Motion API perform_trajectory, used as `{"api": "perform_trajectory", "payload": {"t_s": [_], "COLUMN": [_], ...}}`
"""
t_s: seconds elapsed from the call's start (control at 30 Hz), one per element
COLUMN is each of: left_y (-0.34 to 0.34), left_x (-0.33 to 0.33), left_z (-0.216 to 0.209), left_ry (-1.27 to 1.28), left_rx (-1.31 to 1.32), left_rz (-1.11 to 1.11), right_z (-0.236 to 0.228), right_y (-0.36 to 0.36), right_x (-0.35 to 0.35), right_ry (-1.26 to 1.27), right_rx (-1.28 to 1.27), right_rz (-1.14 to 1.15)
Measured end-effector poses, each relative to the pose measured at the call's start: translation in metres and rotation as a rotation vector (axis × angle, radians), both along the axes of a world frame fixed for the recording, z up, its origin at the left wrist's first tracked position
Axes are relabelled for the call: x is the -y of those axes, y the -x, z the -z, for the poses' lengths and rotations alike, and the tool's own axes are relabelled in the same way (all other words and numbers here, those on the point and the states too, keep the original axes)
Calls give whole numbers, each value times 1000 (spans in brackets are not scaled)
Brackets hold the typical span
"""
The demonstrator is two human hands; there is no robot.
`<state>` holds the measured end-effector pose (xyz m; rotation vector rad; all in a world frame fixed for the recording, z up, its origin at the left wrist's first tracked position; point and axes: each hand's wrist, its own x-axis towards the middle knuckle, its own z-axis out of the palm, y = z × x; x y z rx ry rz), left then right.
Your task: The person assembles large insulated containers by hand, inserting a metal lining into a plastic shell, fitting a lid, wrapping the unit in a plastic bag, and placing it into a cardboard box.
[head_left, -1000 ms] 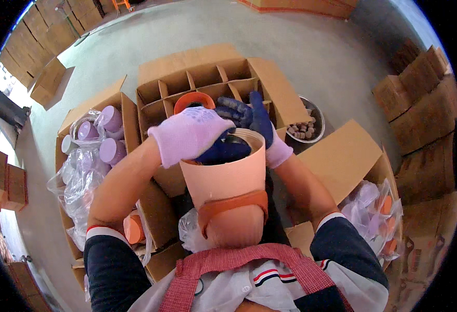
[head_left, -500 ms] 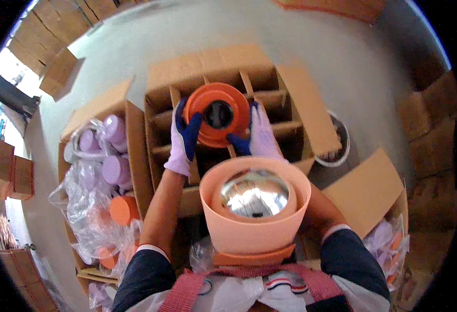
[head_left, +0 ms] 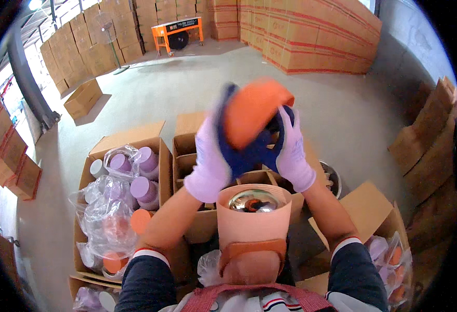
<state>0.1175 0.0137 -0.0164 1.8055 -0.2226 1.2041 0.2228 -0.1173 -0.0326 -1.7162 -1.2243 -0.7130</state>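
Note:
An orange round, bowl-shaped piece (head_left: 254,112), blurred by motion, is held tilted on its side above the divided carton (head_left: 185,165). My left hand (head_left: 215,151), in a lavender glove with a navy palm, grips its left side. On its lower right, my right hand (head_left: 291,148), gloved alike, has its fingers curled round the edge. Close to my body, below both hands, stands a peach tub (head_left: 254,221) with a shiny metal dome (head_left: 253,199) inside and an orange-brown band low on its front. My hands and the tub hide much of the carton's cardboard compartments.
At left, an open carton (head_left: 166,171) holds lavender lidded containers (head_left: 143,189), orange ones (head_left: 141,221) and clear plastic wrap. Another open carton (head_left: 361,210) stands at right. An orange-framed machine (head_left: 178,35), a fan (head_left: 115,49) and stacked boxes (head_left: 311,39) stand farther back.
Both hands have lifted the orange piece up from over the divided carton and tipped it onto its side. My view has risen, showing more of the floor and the far boxes.

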Motion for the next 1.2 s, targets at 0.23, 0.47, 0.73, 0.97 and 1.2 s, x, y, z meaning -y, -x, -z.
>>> {"api": "perform_trajectory", "payload": {"t_s": [0.23, 0.47, 0.73, 0.97, 1.2], "left_y": [26, 12, 23, 14, 26], "left_x": [17, 3, 16, -7, -11], "left_z": [-24, -1, 4, 9, 12], "left_ry": [-282, 811, 540, 1045, 942], "left_rx": [-18, -122, -179, 95, -68], "left_rz": [298, 1302, 818, 1691, 1322], "right_z": [-3, -40, -57, -63, -53], "right_y": [-8, 40, 30, 38, 49], "right_x": [11, 16, 29, 40, 33], "right_ry": [-109, 103, 253, 308, 342], "right_rx": [-617, 106, -165, 144, 250], "right_rz": [-743, -59, -230, -212, -162]}}
